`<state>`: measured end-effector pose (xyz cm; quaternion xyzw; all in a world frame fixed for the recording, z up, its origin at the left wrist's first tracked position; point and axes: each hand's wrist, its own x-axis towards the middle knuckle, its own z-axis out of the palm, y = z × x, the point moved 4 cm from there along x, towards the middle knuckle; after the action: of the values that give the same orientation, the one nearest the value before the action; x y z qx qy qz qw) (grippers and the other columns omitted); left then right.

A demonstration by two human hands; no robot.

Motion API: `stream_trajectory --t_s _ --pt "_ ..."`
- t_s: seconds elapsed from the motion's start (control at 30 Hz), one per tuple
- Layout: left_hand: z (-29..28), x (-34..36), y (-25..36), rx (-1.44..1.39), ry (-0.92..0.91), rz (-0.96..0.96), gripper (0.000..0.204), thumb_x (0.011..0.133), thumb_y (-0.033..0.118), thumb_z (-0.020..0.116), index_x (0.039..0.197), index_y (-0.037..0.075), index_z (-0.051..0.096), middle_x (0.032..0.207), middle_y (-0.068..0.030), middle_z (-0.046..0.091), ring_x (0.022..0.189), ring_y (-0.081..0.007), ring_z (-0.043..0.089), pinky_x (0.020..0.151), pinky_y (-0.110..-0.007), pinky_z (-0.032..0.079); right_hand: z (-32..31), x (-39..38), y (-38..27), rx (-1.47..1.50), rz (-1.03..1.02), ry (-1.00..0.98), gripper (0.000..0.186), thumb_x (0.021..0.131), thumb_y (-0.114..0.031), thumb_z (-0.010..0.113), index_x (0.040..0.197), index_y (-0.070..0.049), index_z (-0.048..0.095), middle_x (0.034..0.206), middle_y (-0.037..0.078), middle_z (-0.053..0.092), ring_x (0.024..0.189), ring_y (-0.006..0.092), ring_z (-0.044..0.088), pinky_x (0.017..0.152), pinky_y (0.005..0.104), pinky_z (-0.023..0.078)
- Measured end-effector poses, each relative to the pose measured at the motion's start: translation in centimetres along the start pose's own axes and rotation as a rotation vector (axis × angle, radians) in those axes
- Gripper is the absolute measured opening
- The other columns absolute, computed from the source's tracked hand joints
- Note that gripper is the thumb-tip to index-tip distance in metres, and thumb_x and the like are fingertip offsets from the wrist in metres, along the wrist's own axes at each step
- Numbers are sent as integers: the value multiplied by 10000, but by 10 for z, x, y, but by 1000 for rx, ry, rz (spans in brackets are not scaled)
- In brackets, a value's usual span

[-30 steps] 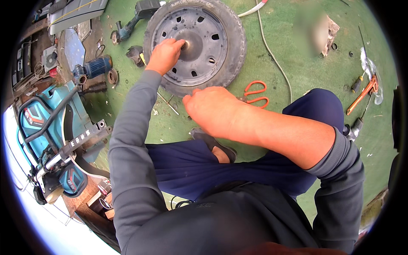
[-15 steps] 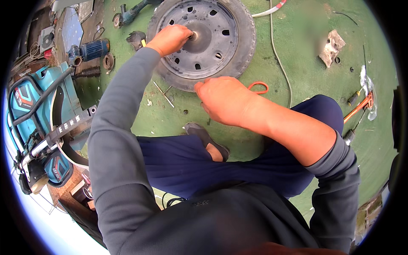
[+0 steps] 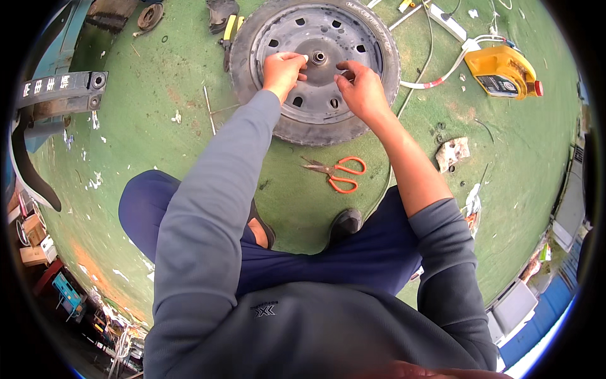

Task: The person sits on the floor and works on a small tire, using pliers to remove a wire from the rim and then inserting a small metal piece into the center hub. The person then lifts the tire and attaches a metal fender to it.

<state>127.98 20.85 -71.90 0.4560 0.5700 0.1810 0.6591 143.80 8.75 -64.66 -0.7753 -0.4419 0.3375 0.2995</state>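
A black-tyred wheel (image 3: 303, 117) with a dark grey metal disc lies flat on the green floor. At its middle sits a round metal hub fitting (image 3: 319, 57). My left hand (image 3: 284, 74) is just left of the hub with its fingers drawn in. A tiny white spot shows at its fingertip; what it pinches, if anything, is unclear. To the right of the hub, over the disc, my right hand (image 3: 362, 90) is bent with thumb and fingers apart and nothing visible in it. Orange-handled scissors (image 3: 338, 172) rest between the wheel and my feet.
Yellow-handled pliers (image 3: 230, 38) lie left of the wheel beside a thin metal rod (image 3: 209, 110). On the right are a yellow jug (image 3: 502, 71), a white power strip (image 3: 447, 23), a cable and a dirty rag (image 3: 452, 153). A blue machine frame (image 3: 60, 95) stands left.
The view has shifted. My left hand has drawn back from the hub, uncovering its fitting. My right hand has moved from near the tyre's front edge to over the disc. The scissors are now fully visible.
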Motion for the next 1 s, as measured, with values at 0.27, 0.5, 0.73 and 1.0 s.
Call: stream_trajectory --t_s 0.27,0.5,0.73,1.0 --pt "7 16 1 -61 -150 -64 163 883 182 754 976 55 712 853 -38 731 671 -118 688 503 -267 460 27 48 6 55 -15 66 350 886 -142 728 1210 -16 691 931 130 761 862 253 736 787 376 562" --pt "4 25 15 197 -207 5 137 852 172 721 931 63 697 841 -43 725 695 -134 691 560 -313 525 37 54 -7 -105 -129 47 267 851 -100 714 1108 -32 737 915 176 748 852 329 728 782 408 562" --pt "5 28 17 207 -297 -58 181 866 213 711 981 85 655 871 -32 704 721 -147 682 627 -343 556 33 61 -14 -273 -275 45 222 821 -84 704 1035 -34 742 957 206 733 923 406 698 816 470 552" --pt "5 32 19 173 -297 -83 226 894 271 728 1004 84 662 891 -45 718 721 -145 692 666 -360 586 29 64 -11 -245 -254 -43 290 804 -85 706 1089 -31 694 980 215 720 934 404 690 830 473 545"
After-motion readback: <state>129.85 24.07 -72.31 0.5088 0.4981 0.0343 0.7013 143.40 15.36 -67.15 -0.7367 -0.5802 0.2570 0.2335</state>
